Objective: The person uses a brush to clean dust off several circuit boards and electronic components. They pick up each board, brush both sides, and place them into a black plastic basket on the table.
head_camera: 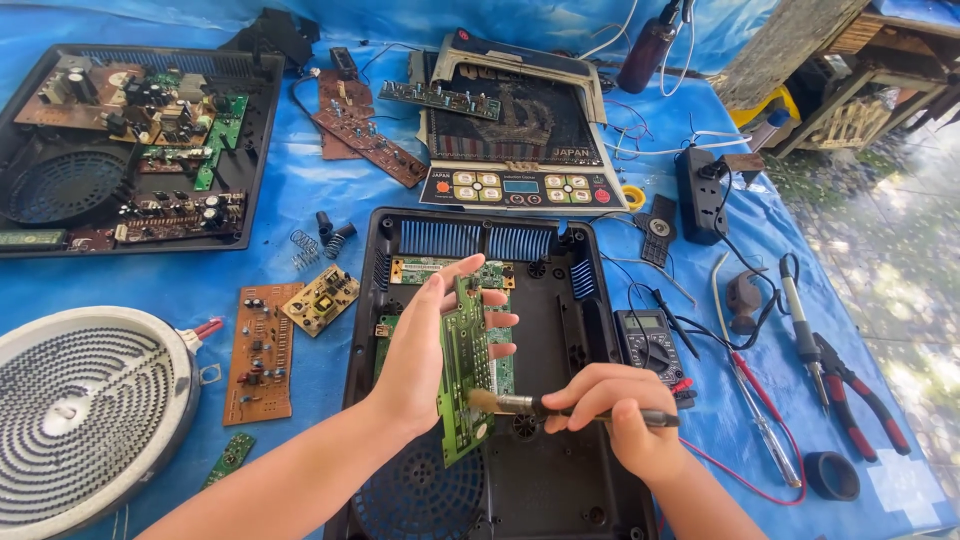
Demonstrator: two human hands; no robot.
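Over blue tarp (300, 200), left fingers (470, 275) pinch a green circuit board (465, 375) (upright); right fingers (600, 395) clench a brush (560, 408) touching it.

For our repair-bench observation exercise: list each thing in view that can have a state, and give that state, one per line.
Left hand: fingers gripping the green circuit board, held on edge.
Right hand: fingers closed on the brush, bristles touching the board.
Black casing: open, cover off.
Second casing: open, boards exposed.
Pliers: lying flat, handles slightly apart.
Multimeter: lying face up.
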